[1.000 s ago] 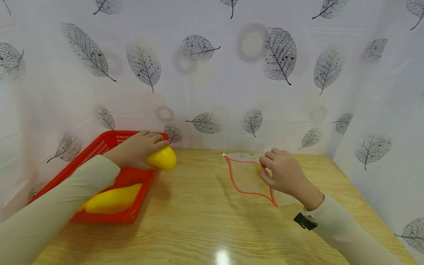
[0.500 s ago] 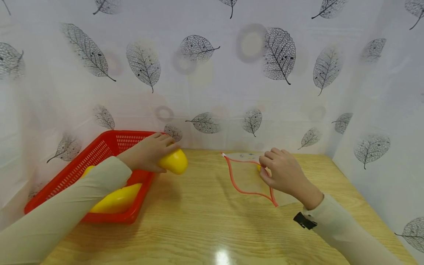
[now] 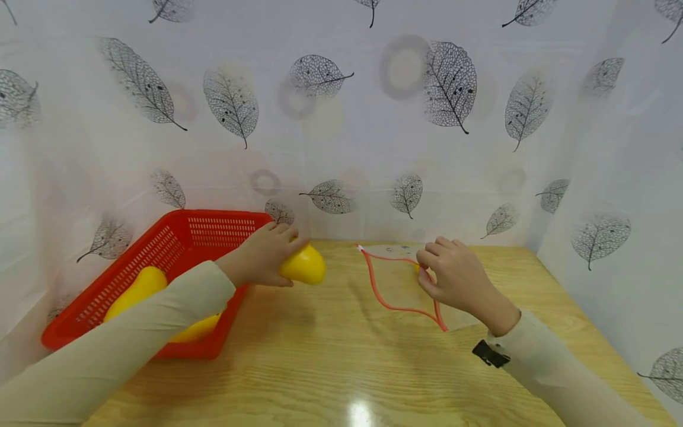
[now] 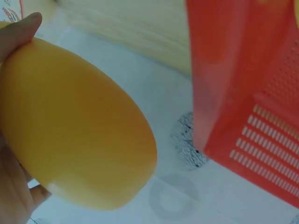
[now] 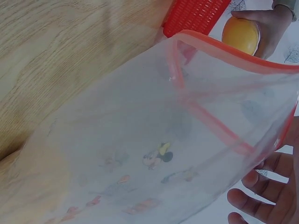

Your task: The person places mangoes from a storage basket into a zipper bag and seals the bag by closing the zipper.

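Yellow mango (image 3: 303, 265) sits in the curled fingers of the left hand (image 3: 262, 255), held above the wooden table (image 3: 331, 362) just right of the red basket (image 3: 176, 249). Well apart to the right, the right hand (image 3: 453, 276) pinches the red-rimmed mouth of a clear zip bag (image 3: 397, 284), holding it open. Two more yellow mangoes (image 3: 136, 287) lie in the basket.

The person is wearing long, pale beige sleeves (image 3: 133, 338) on both arms, with a small black clip (image 3: 490, 354) sitting at the right cuff.

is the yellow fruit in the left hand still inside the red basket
No, the left hand holds the yellow fruit above the wooden table, past the red basket rim.
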Demonstrator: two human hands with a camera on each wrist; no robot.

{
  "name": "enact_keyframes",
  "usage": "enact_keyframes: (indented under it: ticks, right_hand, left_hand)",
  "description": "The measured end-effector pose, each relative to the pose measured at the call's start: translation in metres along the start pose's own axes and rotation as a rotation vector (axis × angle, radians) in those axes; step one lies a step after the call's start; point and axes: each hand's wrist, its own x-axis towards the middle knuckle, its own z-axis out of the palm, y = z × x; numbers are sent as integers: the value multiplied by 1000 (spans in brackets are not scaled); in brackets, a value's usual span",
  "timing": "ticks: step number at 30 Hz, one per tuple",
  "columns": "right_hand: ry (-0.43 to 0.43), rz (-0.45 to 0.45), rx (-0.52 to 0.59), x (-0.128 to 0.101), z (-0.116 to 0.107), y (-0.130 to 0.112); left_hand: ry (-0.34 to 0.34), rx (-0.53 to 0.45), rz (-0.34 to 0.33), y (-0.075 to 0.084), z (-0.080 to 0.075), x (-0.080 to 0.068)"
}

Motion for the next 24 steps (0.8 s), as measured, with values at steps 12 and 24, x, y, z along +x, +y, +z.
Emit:
enact_keyframes:
  ticks: [12,24]
  right_hand:
    - [10,-4,5,1,-1,1]
    - [-1,4,8,2,-2,1]
  left_hand:
    - [-60,-74,-98,24,5,11]
    - [-85,-89,-62,47,10,29]
